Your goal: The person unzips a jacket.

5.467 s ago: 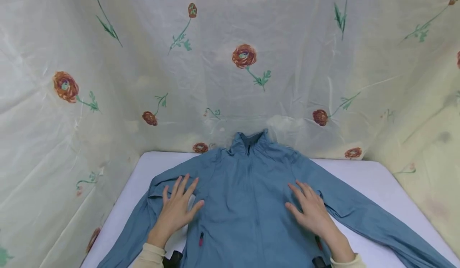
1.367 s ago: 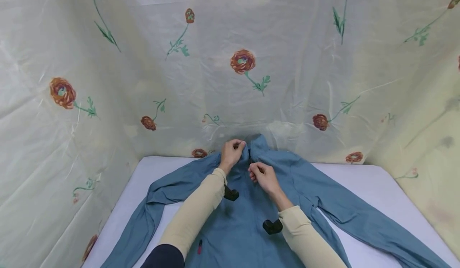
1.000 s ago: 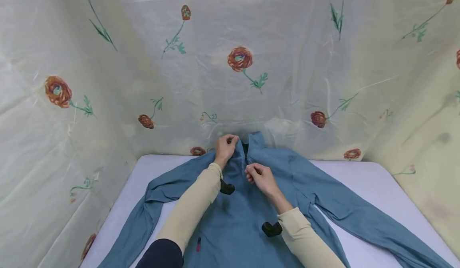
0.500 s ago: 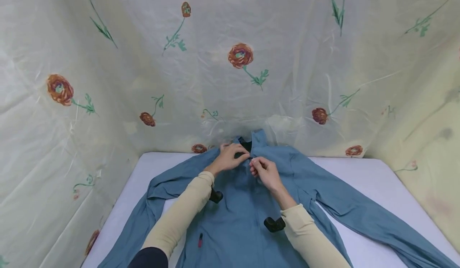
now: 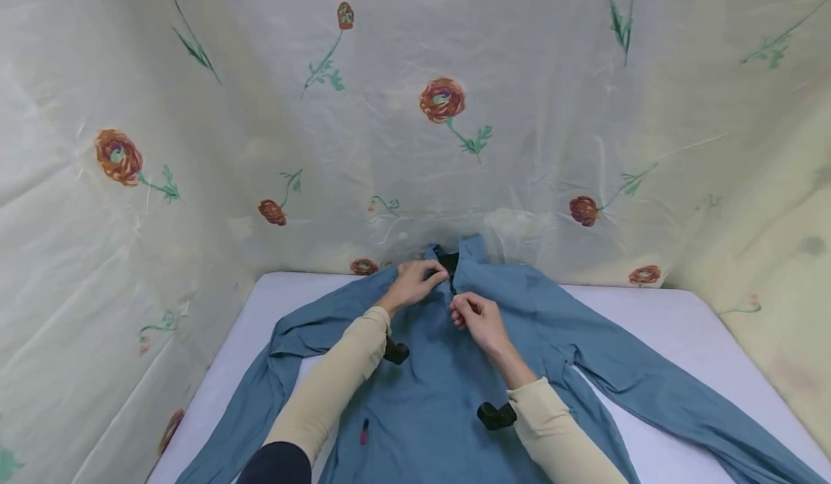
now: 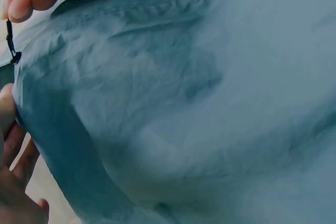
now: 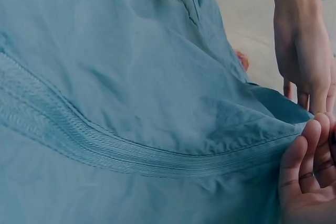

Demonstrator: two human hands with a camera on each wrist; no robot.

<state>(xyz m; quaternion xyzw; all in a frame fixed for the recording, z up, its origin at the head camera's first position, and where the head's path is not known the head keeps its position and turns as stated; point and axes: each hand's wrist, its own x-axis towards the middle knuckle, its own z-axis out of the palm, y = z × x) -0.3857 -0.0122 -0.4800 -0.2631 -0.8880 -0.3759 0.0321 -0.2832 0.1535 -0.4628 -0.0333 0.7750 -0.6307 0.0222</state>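
Observation:
A blue zip-up jacket (image 5: 428,390) lies front up on the table, its collar parted at the top. Near the neck my left hand (image 5: 415,282) pinches the jacket's front edge beside the zip; in the left wrist view, this hand's thumb lies against the cloth with fingers behind the edge. Just below and to the right, my right hand (image 5: 479,319) has its fingers curled at the zip. From those fingers a black zipper pull (image 6: 9,40) runs to the slider in the left wrist view. Below the right hand, the zip line (image 7: 173,163) looks closed in the right wrist view.
The white table (image 5: 636,325) shows around the jacket. Behind and beside it hang pale floral curtains (image 5: 363,145). One jacket sleeve (image 5: 688,397) stretches to the right, the other sleeve (image 5: 260,390) to the left. A small red zipper pull (image 5: 364,433) sits on a pocket.
Both hands, earlier spread over the jacket's chest, have come to the collar. The left hand has moved down from the collar top to beside the zip. The collar gap is wider.

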